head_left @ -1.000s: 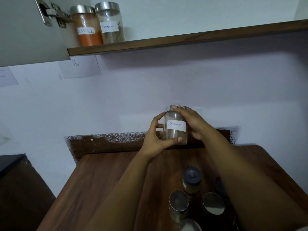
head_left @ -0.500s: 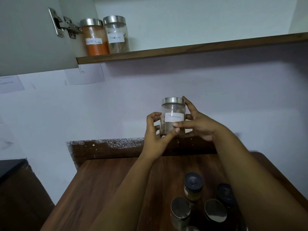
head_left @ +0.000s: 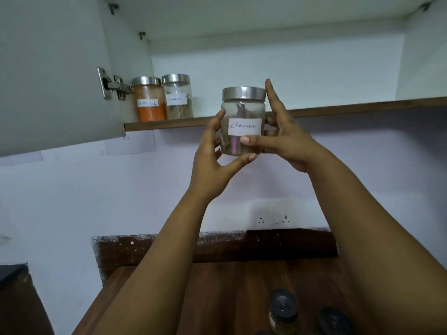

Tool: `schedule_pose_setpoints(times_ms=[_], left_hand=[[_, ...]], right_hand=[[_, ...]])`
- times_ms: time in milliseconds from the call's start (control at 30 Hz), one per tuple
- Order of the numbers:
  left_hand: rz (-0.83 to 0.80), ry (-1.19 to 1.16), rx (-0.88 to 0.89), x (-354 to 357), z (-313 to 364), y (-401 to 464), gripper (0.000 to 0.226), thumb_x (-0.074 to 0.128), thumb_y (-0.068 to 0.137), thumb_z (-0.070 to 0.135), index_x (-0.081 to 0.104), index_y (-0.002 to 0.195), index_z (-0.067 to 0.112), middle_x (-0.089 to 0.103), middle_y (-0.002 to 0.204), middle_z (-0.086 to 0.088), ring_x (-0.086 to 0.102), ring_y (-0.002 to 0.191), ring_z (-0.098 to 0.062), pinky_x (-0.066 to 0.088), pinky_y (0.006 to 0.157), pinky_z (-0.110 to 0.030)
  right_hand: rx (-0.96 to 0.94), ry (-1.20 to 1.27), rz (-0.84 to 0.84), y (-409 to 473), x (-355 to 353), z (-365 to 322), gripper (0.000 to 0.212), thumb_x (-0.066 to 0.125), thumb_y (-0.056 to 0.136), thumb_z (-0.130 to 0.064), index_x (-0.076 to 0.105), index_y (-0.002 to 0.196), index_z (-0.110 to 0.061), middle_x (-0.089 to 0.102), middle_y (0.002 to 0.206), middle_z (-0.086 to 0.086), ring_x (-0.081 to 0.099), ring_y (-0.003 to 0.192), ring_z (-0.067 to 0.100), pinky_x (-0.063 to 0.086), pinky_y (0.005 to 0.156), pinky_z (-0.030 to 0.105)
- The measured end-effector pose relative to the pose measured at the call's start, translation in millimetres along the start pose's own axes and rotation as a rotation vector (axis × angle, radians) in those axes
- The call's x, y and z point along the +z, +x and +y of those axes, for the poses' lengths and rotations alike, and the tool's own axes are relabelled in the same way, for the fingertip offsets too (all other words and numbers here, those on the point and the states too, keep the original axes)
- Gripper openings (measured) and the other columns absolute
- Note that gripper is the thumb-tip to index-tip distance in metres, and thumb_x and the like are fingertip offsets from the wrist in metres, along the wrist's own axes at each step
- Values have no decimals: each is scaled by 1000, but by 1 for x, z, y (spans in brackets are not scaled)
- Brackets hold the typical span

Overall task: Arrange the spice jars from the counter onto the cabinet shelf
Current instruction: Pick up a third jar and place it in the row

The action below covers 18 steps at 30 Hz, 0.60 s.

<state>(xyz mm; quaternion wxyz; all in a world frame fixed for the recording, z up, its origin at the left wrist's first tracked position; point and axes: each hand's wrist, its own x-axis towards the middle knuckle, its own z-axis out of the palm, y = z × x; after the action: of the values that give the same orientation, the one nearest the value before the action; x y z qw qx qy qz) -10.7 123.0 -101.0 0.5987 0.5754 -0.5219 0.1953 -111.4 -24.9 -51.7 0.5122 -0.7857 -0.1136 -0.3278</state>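
A clear glass cinnamon jar (head_left: pixel 243 110) with a steel lid and a white label is held upright in the air, level with the front edge of the cabinet shelf (head_left: pixel 350 108). My left hand (head_left: pixel 212 153) cups its left side and base. My right hand (head_left: pixel 287 134) grips its right side, thumb across the front. At the shelf's left end stand an orange powder jar (head_left: pixel 149 100) and a second labelled jar (head_left: pixel 178 96), side by side. On the wooden counter (head_left: pixel 229 298) below, a dark-capped jar (head_left: pixel 282 310) and another dark lid (head_left: pixel 335 321) show.
The open cabinet door (head_left: pixel 48 68) with its metal hinge (head_left: pixel 113 85) hangs at the left. The shelf to the right of the two jars is bare. A wall socket (head_left: pixel 273 220) sits above the counter's backsplash.
Both hands have lifted the cinnamon jar from just above the counter up to shelf height. The view has tilted upward, showing the cabinet's inside.
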Motion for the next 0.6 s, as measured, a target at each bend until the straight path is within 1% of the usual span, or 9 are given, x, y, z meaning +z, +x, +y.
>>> schedule_pose_setpoints(times_ms=[100,200,233,300,400,467,533,600], left_hand=[[70,121,93,-5,10,31,94,81,79,33,23,153,28,39,151,7,51,128,-9,50,103,-34],[100,195,159,-13,19,65,94,79,80,37,21,153,28,36,151,5,47,132,-11,49,104,-39],[103,212,154,-16,19,76,94,79,79,39,20,153,30,37,150,6,49,130,-13,50,102,-41],[100,248,134,-20,16,96,95,77,77,47,19,151,35,37,151,6,52,126,-16,51,100,-45],[57,321,79,-22,-4,114,97,75,75,54,15,149,35,38,151,3,53,127,-18,49,101,-48],[16,361,27,-24,-23,119,98,76,74,53,14,148,36,43,148,3,52,127,-20,48,101,-50],[-11,433,11,-30,-40,125,98,77,73,56,15,146,35,47,145,4,53,126,-20,49,100,-50],[-16,521,14,-36,-52,130,96,75,74,57,18,147,31,46,146,3,54,125,-21,49,98,-49]], right_hand=[[-81,-46,24,27,-5,-20,126,84,69,-28,-12,147,-53,53,138,4,66,111,15,57,88,39],[-146,-90,13,54,-10,-40,113,76,83,-17,-10,149,-51,51,135,2,70,103,13,60,78,34],[-157,-120,15,63,-11,-45,109,73,85,-16,-8,150,-50,51,133,1,70,101,13,60,76,32],[-161,-186,30,80,-11,-50,106,73,86,-19,-5,151,-49,50,132,3,71,98,14,59,75,29],[-94,-281,16,102,-12,-44,110,78,81,-27,-5,150,-50,52,131,6,71,95,16,58,71,26],[-45,-366,-29,116,-13,-33,113,80,79,-28,-5,150,-50,54,127,8,70,94,19,60,75,31],[1,-475,-76,129,-12,-25,113,81,77,-29,-4,150,-49,55,122,6,68,93,22,61,78,36],[39,-497,-107,141,-11,-18,114,82,77,-27,-2,150,-47,53,119,5,67,90,24,61,78,39]])
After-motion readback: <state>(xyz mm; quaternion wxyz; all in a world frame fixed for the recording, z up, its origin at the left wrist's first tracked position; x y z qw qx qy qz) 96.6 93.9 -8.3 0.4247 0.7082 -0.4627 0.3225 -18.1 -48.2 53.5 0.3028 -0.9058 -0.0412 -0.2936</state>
